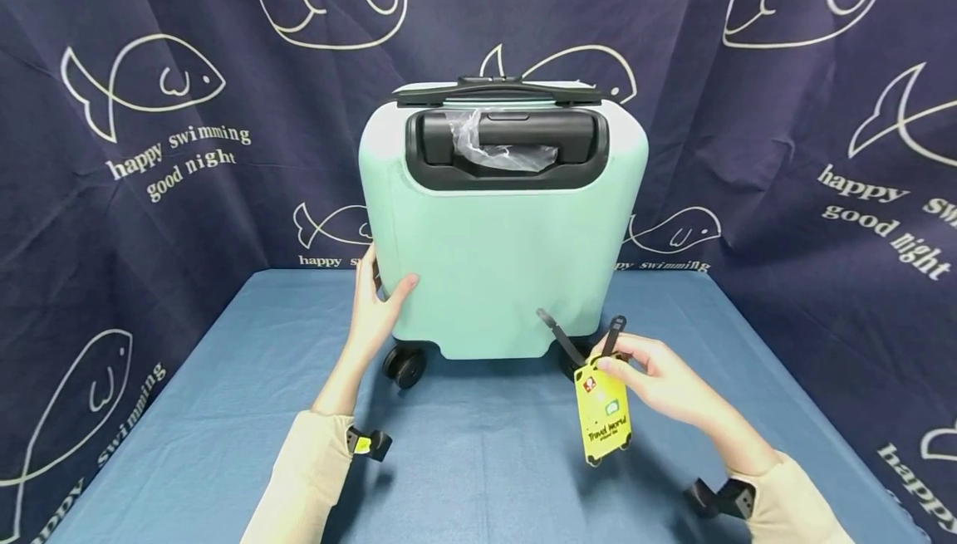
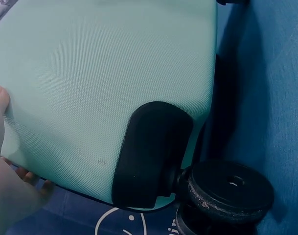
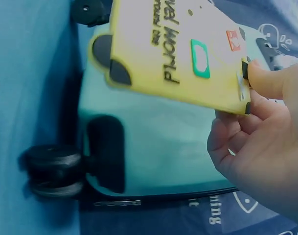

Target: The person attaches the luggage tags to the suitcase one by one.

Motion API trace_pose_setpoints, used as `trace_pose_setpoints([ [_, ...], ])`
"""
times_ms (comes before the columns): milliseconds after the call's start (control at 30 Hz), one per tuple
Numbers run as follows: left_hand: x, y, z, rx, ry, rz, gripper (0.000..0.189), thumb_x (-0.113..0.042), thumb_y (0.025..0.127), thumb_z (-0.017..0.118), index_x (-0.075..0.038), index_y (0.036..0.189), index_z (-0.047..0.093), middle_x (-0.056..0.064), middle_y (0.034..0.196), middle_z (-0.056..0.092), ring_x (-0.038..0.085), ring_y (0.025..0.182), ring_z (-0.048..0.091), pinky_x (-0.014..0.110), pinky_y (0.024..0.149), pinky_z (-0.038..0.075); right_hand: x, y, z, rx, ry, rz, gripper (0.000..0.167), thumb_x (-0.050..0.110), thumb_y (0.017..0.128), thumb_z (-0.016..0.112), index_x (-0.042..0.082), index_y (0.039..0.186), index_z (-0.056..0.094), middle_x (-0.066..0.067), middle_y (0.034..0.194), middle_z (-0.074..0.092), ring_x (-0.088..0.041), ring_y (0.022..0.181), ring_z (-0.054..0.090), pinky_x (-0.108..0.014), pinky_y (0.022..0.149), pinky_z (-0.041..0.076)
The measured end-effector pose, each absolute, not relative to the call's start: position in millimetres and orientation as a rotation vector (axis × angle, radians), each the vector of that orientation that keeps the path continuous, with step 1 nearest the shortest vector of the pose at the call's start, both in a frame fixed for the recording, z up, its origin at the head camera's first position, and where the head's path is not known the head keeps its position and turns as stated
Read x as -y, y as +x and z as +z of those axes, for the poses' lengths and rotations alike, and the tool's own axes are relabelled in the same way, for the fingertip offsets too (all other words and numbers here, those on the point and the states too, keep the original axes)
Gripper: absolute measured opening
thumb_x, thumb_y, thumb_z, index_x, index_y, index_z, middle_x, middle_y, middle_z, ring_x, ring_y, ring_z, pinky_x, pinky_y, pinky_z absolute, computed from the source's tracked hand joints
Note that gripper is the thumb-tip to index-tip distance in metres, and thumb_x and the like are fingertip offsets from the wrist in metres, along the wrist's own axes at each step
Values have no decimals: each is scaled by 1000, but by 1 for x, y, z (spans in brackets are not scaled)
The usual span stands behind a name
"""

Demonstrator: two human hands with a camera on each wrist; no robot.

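1. Left hand (image 1: 372,316) grips the side of the upright suitcase (image 1: 501,270), probably steadying it on the counter (image 1: 478,461).
2. Right hand (image 1: 665,382) pinches the luggage tag (image 1: 604,419) by its top, near a wheel (image 1: 566,360), seemingly leaving the strap (image 1: 566,340) loose!

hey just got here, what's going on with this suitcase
A person is handling a mint-green suitcase and a yellow luggage tag. The left grip holds the suitcase by its side edge, while the right grip pinches the tag near its top, in front of the lower right corner. The tag's black strap is undone, ends apart. The suitcase stands on the blue cloth, with clear plastic on its pull handle.
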State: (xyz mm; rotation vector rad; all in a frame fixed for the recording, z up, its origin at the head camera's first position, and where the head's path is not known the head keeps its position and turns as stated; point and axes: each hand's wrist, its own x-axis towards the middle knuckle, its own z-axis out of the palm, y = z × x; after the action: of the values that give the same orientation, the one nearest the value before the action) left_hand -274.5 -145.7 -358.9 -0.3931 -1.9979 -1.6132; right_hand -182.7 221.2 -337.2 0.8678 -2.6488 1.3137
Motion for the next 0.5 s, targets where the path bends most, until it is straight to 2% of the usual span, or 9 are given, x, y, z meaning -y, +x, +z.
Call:
trace_pose_setpoints([
  [500, 147, -276, -359, 2008, -386, -1679, 76, -23, 86, 67, -20, 148, 22, 9, 145, 27, 23, 131, 35, 45, 109, 27, -221, -187, -298, 2537, 888, 1216, 15, 2, 91, 57, 8, 100, 68, 3, 90, 66, -6, 81, 58, -19, 73, 49],
])
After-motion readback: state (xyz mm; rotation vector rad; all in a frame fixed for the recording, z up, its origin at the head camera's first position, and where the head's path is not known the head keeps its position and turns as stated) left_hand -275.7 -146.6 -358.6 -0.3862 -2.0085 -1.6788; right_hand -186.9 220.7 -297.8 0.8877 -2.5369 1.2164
